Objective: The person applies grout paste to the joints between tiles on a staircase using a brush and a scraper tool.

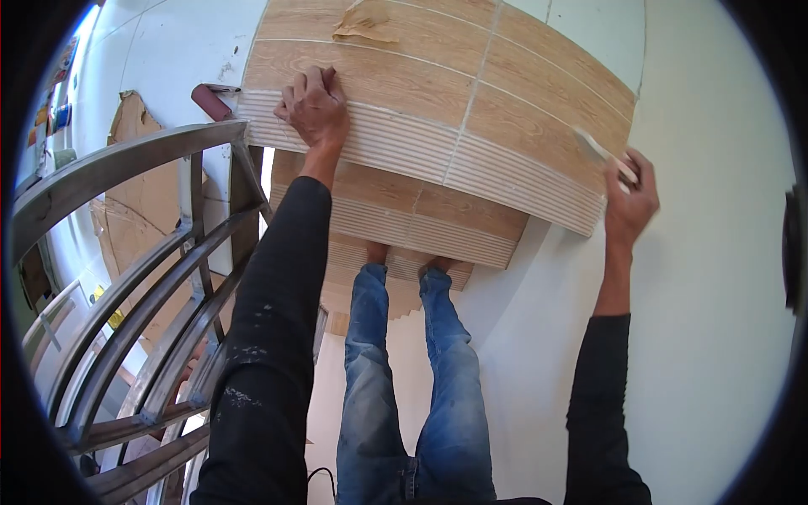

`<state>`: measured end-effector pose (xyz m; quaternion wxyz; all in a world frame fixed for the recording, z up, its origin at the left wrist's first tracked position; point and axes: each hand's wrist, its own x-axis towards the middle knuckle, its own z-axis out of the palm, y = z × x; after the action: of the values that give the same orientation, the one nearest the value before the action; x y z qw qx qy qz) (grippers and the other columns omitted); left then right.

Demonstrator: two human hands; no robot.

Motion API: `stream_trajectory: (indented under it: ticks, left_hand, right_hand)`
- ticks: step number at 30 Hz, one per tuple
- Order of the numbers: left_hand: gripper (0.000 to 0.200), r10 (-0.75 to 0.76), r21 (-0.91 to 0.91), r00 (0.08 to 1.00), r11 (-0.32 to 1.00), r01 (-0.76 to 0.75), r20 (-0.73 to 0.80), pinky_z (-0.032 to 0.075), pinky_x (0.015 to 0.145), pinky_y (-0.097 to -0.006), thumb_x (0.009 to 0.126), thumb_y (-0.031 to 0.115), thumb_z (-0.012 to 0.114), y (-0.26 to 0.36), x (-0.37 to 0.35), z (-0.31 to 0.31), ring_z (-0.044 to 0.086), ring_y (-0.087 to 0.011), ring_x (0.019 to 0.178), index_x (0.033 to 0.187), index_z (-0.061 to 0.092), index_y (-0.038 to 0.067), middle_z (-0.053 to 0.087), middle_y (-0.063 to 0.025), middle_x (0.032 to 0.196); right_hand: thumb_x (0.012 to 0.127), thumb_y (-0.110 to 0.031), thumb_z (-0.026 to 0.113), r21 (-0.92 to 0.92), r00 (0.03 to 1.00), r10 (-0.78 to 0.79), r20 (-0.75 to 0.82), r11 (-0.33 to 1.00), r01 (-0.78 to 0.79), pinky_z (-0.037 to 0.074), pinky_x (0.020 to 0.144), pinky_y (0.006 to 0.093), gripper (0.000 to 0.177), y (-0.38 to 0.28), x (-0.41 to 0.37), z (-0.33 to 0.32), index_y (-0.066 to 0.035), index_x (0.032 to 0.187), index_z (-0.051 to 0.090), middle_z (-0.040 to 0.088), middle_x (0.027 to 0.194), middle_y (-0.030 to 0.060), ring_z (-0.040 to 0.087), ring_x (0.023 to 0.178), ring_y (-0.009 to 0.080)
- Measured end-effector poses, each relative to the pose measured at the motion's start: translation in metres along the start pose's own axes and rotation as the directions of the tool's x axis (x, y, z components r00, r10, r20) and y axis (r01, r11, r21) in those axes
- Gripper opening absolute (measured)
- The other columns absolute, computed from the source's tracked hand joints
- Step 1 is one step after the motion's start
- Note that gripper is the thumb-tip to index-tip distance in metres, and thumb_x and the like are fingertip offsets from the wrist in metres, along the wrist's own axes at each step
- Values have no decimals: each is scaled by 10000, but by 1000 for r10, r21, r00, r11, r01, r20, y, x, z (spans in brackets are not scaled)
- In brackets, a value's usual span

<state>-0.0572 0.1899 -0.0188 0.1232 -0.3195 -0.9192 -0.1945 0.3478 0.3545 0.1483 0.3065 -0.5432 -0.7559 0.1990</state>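
Note:
My left hand (315,108) is curled into a fist over the wood-look tile, near the ribbed front edge of the step (362,122). I see no object in it, though its palm side is hidden. At the right, my right hand (632,198) is closed around a slim tool with a pale, flat end (594,145). Blur hides the tool's exact kind. Its pale end lies over the tiled step, close to the white wall.
A metal railing (126,160) runs down the left side. A dark red roll-shaped object (210,102) lies by its top. Torn brown paper (367,21) rests on the tiles, and cardboard (143,219) lies beyond the railing. A white wall (715,252) stands at the right.

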Motion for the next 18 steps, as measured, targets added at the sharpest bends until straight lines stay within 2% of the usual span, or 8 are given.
stream_trajectory:
  ticks: [1,3,6,7,11,14,16,18]
  left_hand:
    - [217,-4,7,1000,1000,4,5,417,866,-557,1006,369,667,-2,1,3,662,-326,963,954,703,161,724,-52,953]
    - [197,-43,-57,995,997,48,92,389,900,-587,999,367,669,-6,1,5,641,-324,1036,967,700,175,720,-27,1024]
    - [191,-4,-23,999,1000,5,51,390,912,-542,988,356,687,-6,2,6,628,-305,981,939,692,171,699,-30,972]
    - [191,2,-34,998,999,0,61,390,912,-542,988,356,687,-5,2,7,628,-305,981,939,692,171,699,-30,972]
    - [211,-12,34,996,999,9,84,382,899,-553,985,376,683,-4,1,10,624,-309,980,952,691,168,693,-34,983]
    - [212,-11,39,997,999,7,82,381,897,-553,985,380,681,-5,0,10,621,-310,982,971,689,169,686,-39,979]
    - [210,-11,26,996,1000,8,92,374,898,-545,985,378,682,-8,1,12,612,-307,999,973,687,168,677,-34,1003]
    - [207,-13,30,997,999,11,79,370,898,-540,985,374,683,-7,2,9,607,-307,1005,972,687,167,665,-38,1012]
  right_hand:
    - [928,-119,794,2,1000,2,10,1000,-2,574,777,336,231,3,-4,-5,-2,1116,728,736,978,64,682,840,149]
    - [943,-139,787,-127,968,251,17,961,-247,569,806,334,178,10,-15,-9,-11,1062,752,732,982,56,685,869,156]
    - [957,-149,774,-153,929,352,112,930,-334,563,828,334,152,26,-43,14,-8,1014,765,738,1016,80,702,930,186]
    - [982,-163,747,-131,964,215,158,972,-195,565,846,346,180,27,-51,17,-9,1075,762,748,1037,101,711,994,216]
    - [1039,-200,672,-185,942,335,12,927,-327,565,916,371,251,16,-64,-1,-31,1206,751,732,1168,135,702,1078,257]
    - [1042,-193,662,-209,909,416,-36,886,-414,556,934,388,252,60,-94,30,-37,1218,754,721,1195,157,694,1105,285]
    - [1029,-175,677,-427,959,265,102,882,-199,560,923,408,252,0,-83,72,-37,1226,752,732,1166,178,708,1078,302]
    - [1010,-160,689,-86,994,61,91,995,-53,561,916,415,247,-35,-58,108,-35,1213,756,737,1161,197,724,1039,304]
